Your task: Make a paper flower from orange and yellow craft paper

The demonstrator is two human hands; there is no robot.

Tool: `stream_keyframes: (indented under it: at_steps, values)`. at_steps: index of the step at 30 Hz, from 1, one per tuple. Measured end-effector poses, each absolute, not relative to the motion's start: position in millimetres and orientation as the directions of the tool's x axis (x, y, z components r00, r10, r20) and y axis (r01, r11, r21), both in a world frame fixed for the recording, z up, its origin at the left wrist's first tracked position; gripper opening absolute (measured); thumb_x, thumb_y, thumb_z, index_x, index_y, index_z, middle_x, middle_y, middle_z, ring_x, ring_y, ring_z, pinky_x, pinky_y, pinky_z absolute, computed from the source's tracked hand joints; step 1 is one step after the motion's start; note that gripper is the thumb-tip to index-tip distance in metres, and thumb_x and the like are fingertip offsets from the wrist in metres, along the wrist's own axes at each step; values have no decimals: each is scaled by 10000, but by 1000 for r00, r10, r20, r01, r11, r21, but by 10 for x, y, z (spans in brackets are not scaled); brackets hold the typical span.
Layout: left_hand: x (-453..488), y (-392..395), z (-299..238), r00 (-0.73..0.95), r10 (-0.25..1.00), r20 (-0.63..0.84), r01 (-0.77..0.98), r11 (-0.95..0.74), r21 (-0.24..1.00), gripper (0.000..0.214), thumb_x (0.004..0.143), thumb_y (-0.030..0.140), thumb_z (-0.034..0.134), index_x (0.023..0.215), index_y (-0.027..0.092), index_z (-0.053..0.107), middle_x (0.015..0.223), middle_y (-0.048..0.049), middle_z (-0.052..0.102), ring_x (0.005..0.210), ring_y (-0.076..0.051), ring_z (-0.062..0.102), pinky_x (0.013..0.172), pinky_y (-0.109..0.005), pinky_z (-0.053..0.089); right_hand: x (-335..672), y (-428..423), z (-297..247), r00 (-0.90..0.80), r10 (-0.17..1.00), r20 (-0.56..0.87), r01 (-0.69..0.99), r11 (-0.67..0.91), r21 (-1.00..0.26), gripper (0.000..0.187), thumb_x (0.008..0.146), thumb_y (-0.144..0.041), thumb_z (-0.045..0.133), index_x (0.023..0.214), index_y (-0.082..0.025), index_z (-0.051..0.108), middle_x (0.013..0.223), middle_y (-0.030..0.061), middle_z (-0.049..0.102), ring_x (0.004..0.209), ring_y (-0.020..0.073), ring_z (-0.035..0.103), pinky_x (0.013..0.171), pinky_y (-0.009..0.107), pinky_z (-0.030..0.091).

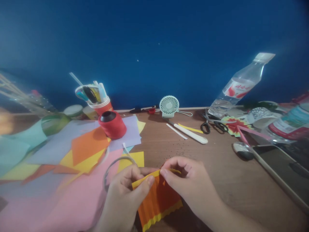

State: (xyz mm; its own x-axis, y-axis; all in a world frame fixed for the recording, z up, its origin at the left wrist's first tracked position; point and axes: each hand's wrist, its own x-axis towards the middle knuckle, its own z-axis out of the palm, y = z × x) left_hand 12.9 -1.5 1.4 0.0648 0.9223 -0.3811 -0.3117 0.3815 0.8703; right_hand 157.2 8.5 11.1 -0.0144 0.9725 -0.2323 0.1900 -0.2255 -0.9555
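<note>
A pleated orange paper with yellow edges [158,201] is held low in the middle of the view, above a wooden table [217,161]. My left hand [126,193] pinches its upper left edge, thumb on the front. My right hand [187,182] pinches the upper right corner at the yellow strip, fingers curled shut. Both hands meet at the top fold.
Loose coloured paper sheets [79,151] cover the left of the table, with a red thread spool [112,124] and a cup of pens [96,98] behind. A small fan [169,105], scissors [213,124], a white paper knife [191,134], a tilted water bottle [238,87] and a phone [281,169] lie to the right.
</note>
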Motion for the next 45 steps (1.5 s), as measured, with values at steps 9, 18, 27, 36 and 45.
stream_keyframes:
  at_steps: [9, 18, 27, 36, 45]
  values:
    - [138, -8, 21, 47, 930, -364, -271, 362, 892, 302, 627, 233, 682, 478, 175, 425, 797, -44, 685, 702, -217, 638, 604, -331, 515, 1576, 73, 95, -22, 979, -202, 221, -192, -956, 90, 677, -223, 546, 635, -184, 616, 563, -12, 584, 529, 108, 508, 478, 210, 385]
    - [112, -9, 29, 1, 952, -305, -160, 301, 940, 281, 622, 203, 684, 468, 166, 452, 754, -42, 681, 707, -194, 633, 618, -287, 509, 1581, 98, 115, 21, 972, -236, 177, -236, -956, 66, 626, -237, 618, 612, -176, 601, 570, 1, 595, 536, 122, 522, 492, 230, 402]
    - [63, -6, -11, 56, 946, -320, -222, 324, 920, 264, 708, 244, 627, 554, 176, 423, 883, -44, 671, 823, -220, 623, 684, -332, 495, 1600, 133, 38, -8, 991, -136, 115, -134, -984, 68, 696, -219, 579, 653, -175, 609, 613, -4, 564, 559, 113, 520, 525, 234, 412]
    - [77, 11, 37, 60, 948, -313, -139, 319, 937, 291, 714, 254, 616, 536, 177, 398, 897, -44, 667, 816, -219, 622, 665, -321, 490, 1619, 134, 40, -52, 962, -270, -101, -274, -956, 65, 679, -230, 617, 646, -174, 624, 746, 29, 651, 672, 141, 584, 635, 278, 455]
    - [107, -19, 29, 46, 947, -318, -200, 320, 926, 282, 672, 232, 645, 523, 178, 412, 893, -63, 675, 841, -252, 624, 727, -396, 494, 1606, 136, 37, 18, 983, -185, -82, -183, -980, 34, 635, -188, 643, 610, -173, 625, 725, 47, 667, 686, 161, 601, 652, 300, 469]
